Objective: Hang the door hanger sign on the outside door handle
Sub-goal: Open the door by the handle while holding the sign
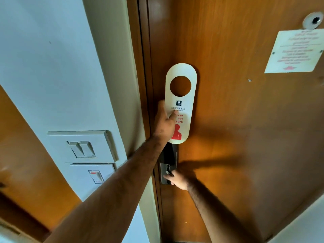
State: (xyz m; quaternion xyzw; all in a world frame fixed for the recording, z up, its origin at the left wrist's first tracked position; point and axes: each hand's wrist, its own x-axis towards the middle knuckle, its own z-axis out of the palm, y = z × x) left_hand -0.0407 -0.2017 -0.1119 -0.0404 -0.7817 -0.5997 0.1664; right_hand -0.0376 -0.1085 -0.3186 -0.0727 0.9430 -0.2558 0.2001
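Observation:
A cream door hanger sign point(184, 95) with a round hole near its top and red "do not disturb" lettering is held upright against the wooden door point(236, 128). My left hand point(164, 122) grips its lower left edge, thumb across the print. Below it sits a dark lock plate with a metal handle point(167, 170) at the door's left edge. My right hand point(177, 179) rests on that handle, fingers curled around it. The door looks closed against its frame.
A white wall point(52, 67) to the left carries a switch panel point(82, 146) and a second switch point(95, 176) below it. On the door, a paper notice point(296, 51) hangs under a peephole point(314, 21). Another wooden panel point(26, 155) is at far left.

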